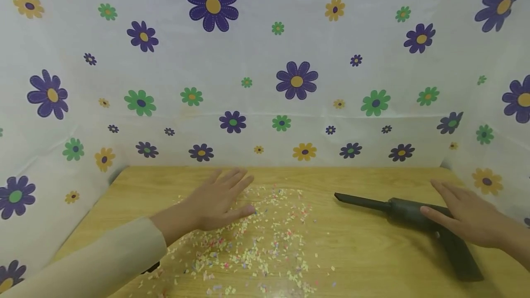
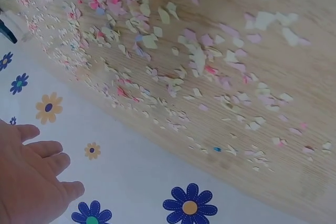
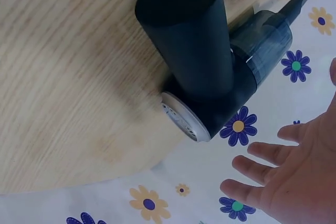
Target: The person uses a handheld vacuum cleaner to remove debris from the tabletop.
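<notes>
Small paper scraps (image 1: pixel 256 256), pale yellow, pink and purple, are strewn over the middle of the wooden table (image 1: pixel 356 261). My left hand (image 1: pixel 217 201) hovers over their far left part with fingers spread, holding nothing. On the right lies a black handheld vacuum cleaner (image 1: pixel 407 210), its narrow nozzle (image 1: pixel 360 201) pointing left. My right hand (image 1: pixel 474 217) is above its body and hides part of it in the head view. The right wrist view shows that hand's fingers straight and apart from the vacuum's thick handle (image 3: pixel 189 40) and vented silver end (image 3: pixel 184 116).
A white curtain (image 1: pixel 256 49) with purple, green and orange flowers stands behind the table and along both sides. Its lower edge meets the tabletop's back edge. A dark band (image 1: pixel 151 268) shows under my left wrist.
</notes>
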Tool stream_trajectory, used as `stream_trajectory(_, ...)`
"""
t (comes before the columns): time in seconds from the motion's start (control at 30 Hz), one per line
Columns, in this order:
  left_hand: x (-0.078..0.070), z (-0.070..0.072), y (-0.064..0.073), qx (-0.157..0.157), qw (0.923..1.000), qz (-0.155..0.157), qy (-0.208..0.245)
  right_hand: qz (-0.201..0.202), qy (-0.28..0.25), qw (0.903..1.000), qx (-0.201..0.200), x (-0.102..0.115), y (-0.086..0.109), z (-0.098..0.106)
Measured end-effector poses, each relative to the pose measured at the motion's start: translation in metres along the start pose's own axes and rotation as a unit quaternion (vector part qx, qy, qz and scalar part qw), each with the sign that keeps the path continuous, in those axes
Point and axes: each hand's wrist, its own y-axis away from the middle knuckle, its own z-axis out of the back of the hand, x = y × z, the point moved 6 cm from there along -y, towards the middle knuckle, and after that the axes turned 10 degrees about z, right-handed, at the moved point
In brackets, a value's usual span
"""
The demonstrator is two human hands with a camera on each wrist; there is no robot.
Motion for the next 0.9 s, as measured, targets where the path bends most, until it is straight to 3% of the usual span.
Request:
stream_trajectory(0.4, -0.011, -0.003, -0.012, 0.033, 0.9992, -0.02, 0.005, -0.061, 0.007, 0.9972, 0.042, -0.022, 0.016, 0.0)
stream_trajectory(0.67, -0.024, 0.008, -0.027, 0.057, 0.9971, -0.041, 0.029, -0.092, 0.009, 0.9922, 0.084, -0.034, 0.024, 0.0)
stream_trajectory(0.9, -0.047, -0.006, -0.046, 0.092, 0.9935, -0.054, 0.038, -0.121, -0.037, 0.9838, 0.127, -0.029, 0.031, -0.007)
